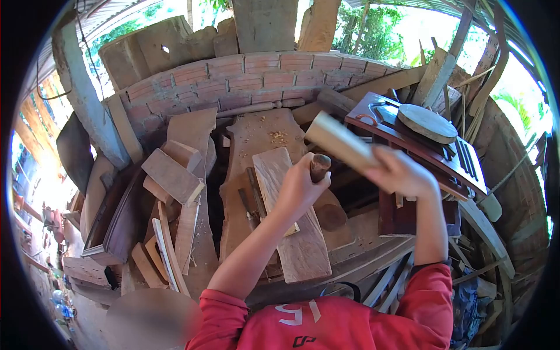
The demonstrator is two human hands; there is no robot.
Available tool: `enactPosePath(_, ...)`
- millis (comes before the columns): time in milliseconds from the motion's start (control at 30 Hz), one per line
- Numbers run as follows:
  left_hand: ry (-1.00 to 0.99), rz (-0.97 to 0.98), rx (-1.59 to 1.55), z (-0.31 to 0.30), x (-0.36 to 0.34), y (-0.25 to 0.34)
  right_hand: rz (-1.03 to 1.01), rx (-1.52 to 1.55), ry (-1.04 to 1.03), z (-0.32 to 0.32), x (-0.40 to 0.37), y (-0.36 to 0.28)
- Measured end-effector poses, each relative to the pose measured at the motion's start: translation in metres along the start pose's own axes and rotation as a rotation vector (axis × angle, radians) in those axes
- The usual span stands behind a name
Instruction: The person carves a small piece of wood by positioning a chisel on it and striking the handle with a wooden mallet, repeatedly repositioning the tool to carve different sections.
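My left hand (304, 182) is closed around the wooden handle of a chisel (320, 164), its rounded end poking up from the fist. The chisel's blade is hidden below the hand. Beneath is a pale plank (300, 239) lying over the slab bench. Up and to the right, my right hand (401, 172) grips a thick wooden mallet (338, 139), smeared by motion and tilted toward the left fist. The two do not appear to touch. Left of the plank lie other slim hand tools (249, 213) with wooden handles.
Wood shavings (279, 137) dot the far slab (262, 129). Stacked offcuts (172, 177) and a dark drawer-like box (116, 213) stand at left. A dark red wooden panel (382, 119) bearing a round wooden disc (427, 123) is at right. A brick wall (256, 79) runs behind.
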State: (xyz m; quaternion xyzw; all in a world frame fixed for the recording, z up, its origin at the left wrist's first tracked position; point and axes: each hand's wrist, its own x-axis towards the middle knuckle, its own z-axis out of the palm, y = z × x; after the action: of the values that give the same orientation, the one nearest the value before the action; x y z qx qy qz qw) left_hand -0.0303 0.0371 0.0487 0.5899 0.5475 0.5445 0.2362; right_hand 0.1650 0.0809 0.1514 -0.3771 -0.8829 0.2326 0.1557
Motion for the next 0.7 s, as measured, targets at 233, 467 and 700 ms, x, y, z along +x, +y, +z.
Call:
enactPosePath(233,-0.001,-0.011,-0.007,-0.002,0.000,0.002,-0.393,0.754,0.786,0.013,0.018,0.023)
enactPosePath(467,0.032,0.063,0.029,0.000,-0.001,-0.005,-0.217,0.151,0.138,-0.020,0.003,0.010)
enactPosePath(700,0.066,0.077,0.019,0.003,-0.001,-0.004,0.228,0.236,-0.270,0.007,0.012,0.009)
